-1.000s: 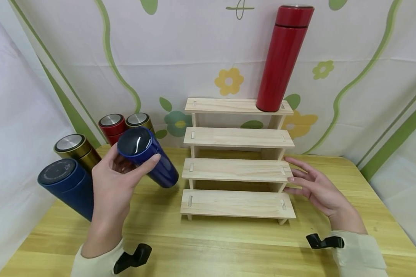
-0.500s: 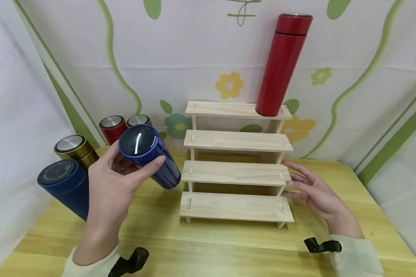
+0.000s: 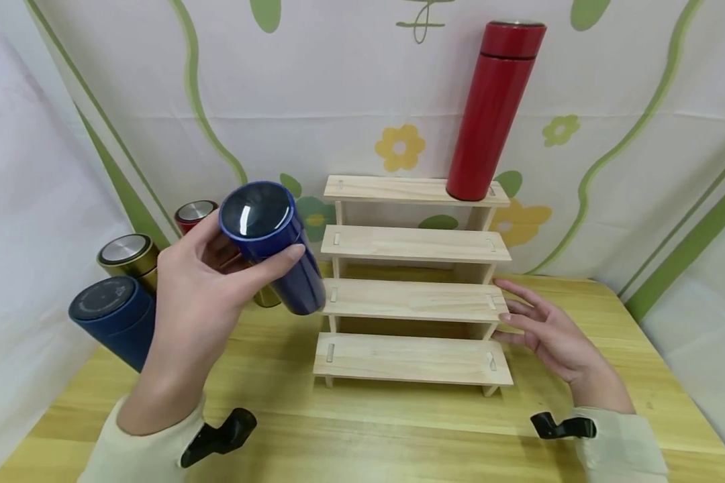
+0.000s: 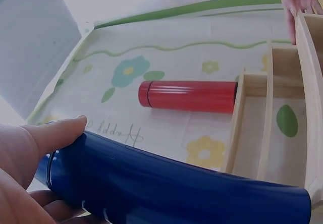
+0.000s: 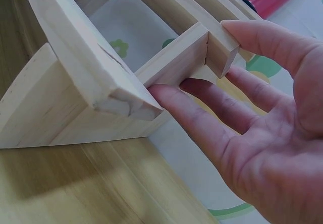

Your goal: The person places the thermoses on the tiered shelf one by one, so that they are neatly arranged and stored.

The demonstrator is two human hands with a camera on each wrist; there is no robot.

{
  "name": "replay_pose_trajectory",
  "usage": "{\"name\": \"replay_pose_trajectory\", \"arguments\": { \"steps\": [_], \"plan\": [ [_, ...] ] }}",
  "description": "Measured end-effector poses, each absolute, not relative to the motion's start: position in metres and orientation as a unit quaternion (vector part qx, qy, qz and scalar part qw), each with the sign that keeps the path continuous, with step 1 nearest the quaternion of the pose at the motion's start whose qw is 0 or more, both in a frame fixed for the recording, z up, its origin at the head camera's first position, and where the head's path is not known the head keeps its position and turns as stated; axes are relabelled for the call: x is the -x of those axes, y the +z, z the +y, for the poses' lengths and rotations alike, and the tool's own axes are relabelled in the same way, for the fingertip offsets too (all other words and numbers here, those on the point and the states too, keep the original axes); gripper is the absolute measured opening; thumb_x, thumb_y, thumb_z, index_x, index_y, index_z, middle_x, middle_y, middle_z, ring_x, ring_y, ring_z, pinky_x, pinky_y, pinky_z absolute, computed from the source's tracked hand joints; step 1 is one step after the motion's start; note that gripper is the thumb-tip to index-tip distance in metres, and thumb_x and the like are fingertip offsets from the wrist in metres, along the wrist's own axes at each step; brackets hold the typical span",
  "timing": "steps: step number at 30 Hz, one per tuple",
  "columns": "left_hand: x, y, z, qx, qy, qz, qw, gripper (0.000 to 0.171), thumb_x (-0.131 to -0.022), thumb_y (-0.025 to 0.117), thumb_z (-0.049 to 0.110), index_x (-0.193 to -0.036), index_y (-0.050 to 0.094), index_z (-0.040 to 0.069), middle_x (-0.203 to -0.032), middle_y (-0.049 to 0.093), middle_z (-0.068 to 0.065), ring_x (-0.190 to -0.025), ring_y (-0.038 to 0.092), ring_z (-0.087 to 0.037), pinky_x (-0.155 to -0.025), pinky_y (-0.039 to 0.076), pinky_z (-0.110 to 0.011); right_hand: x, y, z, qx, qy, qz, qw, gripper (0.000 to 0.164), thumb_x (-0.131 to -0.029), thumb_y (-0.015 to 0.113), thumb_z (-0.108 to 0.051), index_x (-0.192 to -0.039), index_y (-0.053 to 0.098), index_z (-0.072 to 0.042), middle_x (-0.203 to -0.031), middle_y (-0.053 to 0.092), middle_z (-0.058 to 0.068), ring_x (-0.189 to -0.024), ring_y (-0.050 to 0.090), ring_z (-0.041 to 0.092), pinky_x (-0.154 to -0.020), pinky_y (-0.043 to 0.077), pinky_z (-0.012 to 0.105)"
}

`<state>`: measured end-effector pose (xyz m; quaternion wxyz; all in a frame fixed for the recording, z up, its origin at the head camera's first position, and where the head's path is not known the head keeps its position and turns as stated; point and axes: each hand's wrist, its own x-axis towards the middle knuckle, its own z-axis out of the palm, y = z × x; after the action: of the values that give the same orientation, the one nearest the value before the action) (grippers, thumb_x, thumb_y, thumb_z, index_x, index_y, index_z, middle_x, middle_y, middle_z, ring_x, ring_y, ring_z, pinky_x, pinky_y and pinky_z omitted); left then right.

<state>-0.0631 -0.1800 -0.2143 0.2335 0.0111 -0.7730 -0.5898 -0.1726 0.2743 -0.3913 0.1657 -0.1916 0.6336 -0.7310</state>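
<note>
My left hand [image 3: 202, 295] grips a shiny blue thermos flask [image 3: 302, 278] near its dark-topped lid, thumb on the near side. The flask is held up off the table, its base beside the left end of a four-tier wooden display rack [image 3: 413, 300]. In the left wrist view the blue flask [image 4: 176, 183] lies across the foreground. My right hand [image 3: 558, 339] holds the rack's right end. The right wrist view shows the thumb on a board's end and the fingers [image 5: 202, 125] against the side support below. A tall red thermos flask [image 3: 492, 114] stands on the top tier's right end.
At the left of the wooden table [image 3: 362, 429] stand a dark blue flask [image 3: 116, 322], a gold flask [image 3: 129, 258] and a red flask [image 3: 196, 212]. Another gold flask [image 3: 268, 296] is mostly hidden behind my left hand. A patterned cloth [image 3: 350, 80] hangs behind the rack.
My left hand has lifted the blue flask and brought it slightly right towards the rack. The right hand stays at the rack's end; the head view has shifted slightly.
</note>
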Motion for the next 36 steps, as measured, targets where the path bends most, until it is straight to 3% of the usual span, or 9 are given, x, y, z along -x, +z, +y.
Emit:
{"name": "replay_pose_trajectory", "arguments": {
  "steps": [11,20,36],
  "plan": [
    [0.067,-0.199,-0.172,0.013,-0.592,-0.789,0.164,0.06,-0.08,0.098,0.032,-0.134,0.073,0.029,-0.126,0.078,0.005,-0.115,0.075,-0.015,-0.099,0.06,-0.026,0.174,-0.391,0.278,0.198,-0.73,0.631,0.171,0.066,-0.11,0.047,0.008,-0.17,0.029,-0.013,-0.146,0.065,-0.003,-0.129,0.07,0.015,-0.1,0.064,0.04],
    [0.066,-0.191,-0.167,0.023,-0.599,-0.791,0.125,0.059,-0.083,0.097,0.032,-0.136,0.072,0.03,-0.128,0.076,0.004,-0.118,0.074,-0.015,-0.102,0.059,-0.032,0.178,-0.391,0.281,0.207,-0.739,0.612,0.191,0.064,-0.11,0.045,0.009,-0.169,0.031,-0.011,-0.147,0.065,0.0,-0.13,0.07,0.019,-0.102,0.063,0.044],
    [0.071,-0.189,-0.159,0.045,-0.608,-0.782,0.127,0.059,-0.082,0.097,0.027,-0.136,0.072,0.03,-0.127,0.078,0.003,-0.118,0.074,-0.015,-0.105,0.059,-0.036,0.178,-0.391,0.281,0.208,-0.737,0.617,0.181,0.061,-0.11,0.047,0.009,-0.167,0.035,-0.01,-0.139,0.068,0.004,-0.125,0.073,0.02,-0.1,0.063,0.047]
  ]
}}
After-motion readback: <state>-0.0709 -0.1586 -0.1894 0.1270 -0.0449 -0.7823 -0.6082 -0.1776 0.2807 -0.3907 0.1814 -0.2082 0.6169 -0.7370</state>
